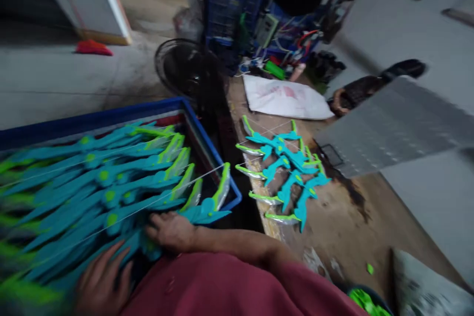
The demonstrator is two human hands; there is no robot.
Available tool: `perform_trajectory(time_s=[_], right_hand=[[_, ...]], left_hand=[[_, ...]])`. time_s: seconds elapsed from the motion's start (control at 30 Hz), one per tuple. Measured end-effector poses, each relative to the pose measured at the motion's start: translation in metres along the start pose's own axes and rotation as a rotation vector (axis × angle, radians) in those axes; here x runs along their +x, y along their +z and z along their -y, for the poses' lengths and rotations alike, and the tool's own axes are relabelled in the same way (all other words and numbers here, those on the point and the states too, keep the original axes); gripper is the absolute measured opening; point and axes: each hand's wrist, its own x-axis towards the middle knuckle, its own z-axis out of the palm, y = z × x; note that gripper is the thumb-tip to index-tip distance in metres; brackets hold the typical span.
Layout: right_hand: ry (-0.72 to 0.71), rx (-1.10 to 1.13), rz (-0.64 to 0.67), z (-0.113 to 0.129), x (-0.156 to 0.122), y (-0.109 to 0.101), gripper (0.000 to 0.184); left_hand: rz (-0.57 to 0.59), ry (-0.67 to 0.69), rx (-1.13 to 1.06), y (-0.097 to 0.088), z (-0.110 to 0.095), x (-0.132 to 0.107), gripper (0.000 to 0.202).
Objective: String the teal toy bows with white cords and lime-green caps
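A blue crate (207, 133) at the left is packed with teal toy bows (111, 182) with bright green tips and thin white strings. My right hand (171, 229) reaches across from a dark red sleeve. It lies knuckles up on the pile near the crate's front corner, with its fingers curled round a teal bow. Lower left, my left hand (99, 284) rests on the bows with its fingers stretched out and apart, smeared by motion. More teal bows (287, 168) lie in a loose heap on the wooden table (333, 217) to the right.
A white plastic bag (287, 98) lies at the table's far end. Behind it stand a black fan (185, 66) and a blue crate of wires (229, 7). A grey perforated sheet (392, 131) overhangs the right side. Green pieces fill a bowl (365, 301) at the bottom right.
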Motion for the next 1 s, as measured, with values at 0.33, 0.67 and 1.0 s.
perform_trajectory(time_s=[0.33, 0.67, 1.0], right_hand=[[0.062, 0.09, 0.111, 0.02, 0.008, 0.01, 0.052], [0.118, 0.167, 0.39, -0.01, 0.074, 0.008, 0.019], [0.081, 0.305, 0.436, 0.008, 0.098, 0.03, 0.031]], left_hand=[[0.243, -0.288, 0.104, -0.015, -0.006, 0.013, 0.037], [0.254, -0.477, -0.053, -0.038, 0.079, 0.005, 0.041], [0.492, -0.267, -0.151, -0.036, 0.125, -0.008, 0.045]])
